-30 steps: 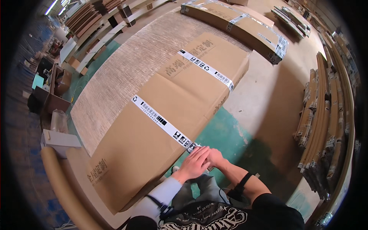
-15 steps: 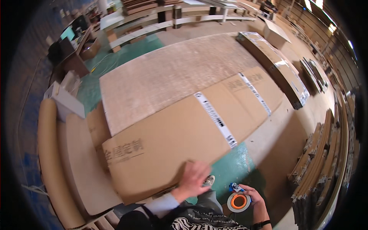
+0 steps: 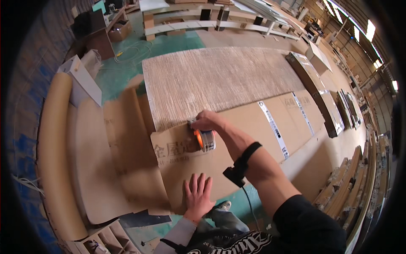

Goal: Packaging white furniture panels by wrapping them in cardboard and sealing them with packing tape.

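My right hand (image 3: 204, 120) grips a tape dispenser (image 3: 207, 140) with an orange core, at the far edge of a printed cardboard sheet (image 3: 228, 158). My fingers wrap the dispenser's head, and whether its tape touches the cardboard I cannot tell. Nearer to me, my left hand (image 3: 198, 199) lies flat on the sheet with fingers spread, holding nothing. Two strips of white printed tape (image 3: 272, 129) cross the cardboard's right part. Beyond its far edge lies a large board (image 3: 211, 80) with a streaky, pale brown surface.
To the left stand a roll of brown paper (image 3: 55, 156) and more cardboard (image 3: 131, 148). A long taped carton (image 3: 315, 89) lies at the far right, with stacked wrapped strips (image 3: 355, 182) nearer. A workbench (image 3: 182, 28) runs along the back.
My right hand has carried the tape dispenser from beside my body to the cardboard's far left edge. My left hand has settled flat on the sheet. The view has shifted left.
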Demonstrator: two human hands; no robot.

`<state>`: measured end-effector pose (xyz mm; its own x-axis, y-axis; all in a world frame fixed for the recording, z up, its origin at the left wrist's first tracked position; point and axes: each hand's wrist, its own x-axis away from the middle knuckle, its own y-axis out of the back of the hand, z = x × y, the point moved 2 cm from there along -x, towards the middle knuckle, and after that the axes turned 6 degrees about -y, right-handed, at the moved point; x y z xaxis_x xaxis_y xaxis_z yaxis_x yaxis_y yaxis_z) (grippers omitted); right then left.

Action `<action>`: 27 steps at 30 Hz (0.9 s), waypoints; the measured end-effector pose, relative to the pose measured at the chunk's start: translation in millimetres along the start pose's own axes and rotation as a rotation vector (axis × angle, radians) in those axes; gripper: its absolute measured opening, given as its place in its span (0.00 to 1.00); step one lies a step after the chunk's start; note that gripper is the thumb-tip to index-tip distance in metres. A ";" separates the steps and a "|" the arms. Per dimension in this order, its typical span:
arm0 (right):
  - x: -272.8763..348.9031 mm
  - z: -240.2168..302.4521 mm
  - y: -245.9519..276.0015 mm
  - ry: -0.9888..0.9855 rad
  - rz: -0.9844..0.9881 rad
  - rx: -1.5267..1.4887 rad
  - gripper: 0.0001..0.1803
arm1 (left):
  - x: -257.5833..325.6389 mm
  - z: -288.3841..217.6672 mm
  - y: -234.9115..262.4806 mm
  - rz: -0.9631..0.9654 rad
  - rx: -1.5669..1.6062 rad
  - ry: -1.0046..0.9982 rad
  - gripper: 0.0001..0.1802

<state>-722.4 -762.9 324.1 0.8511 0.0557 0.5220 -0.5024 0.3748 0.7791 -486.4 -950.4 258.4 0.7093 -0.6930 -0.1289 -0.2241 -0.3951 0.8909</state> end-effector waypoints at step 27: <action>272.1 -119.0 -303.7 -0.489 -0.029 -0.790 0.35 | 17.4 -42.2 -125.1 0.384 0.732 -0.050 0.30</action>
<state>-320.1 -751.5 188.2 0.6130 -0.2923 0.7340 -0.0799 0.9013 0.4257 -417.8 -887.6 163.1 0.4682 -0.8788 0.0921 -0.8355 -0.4063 0.3699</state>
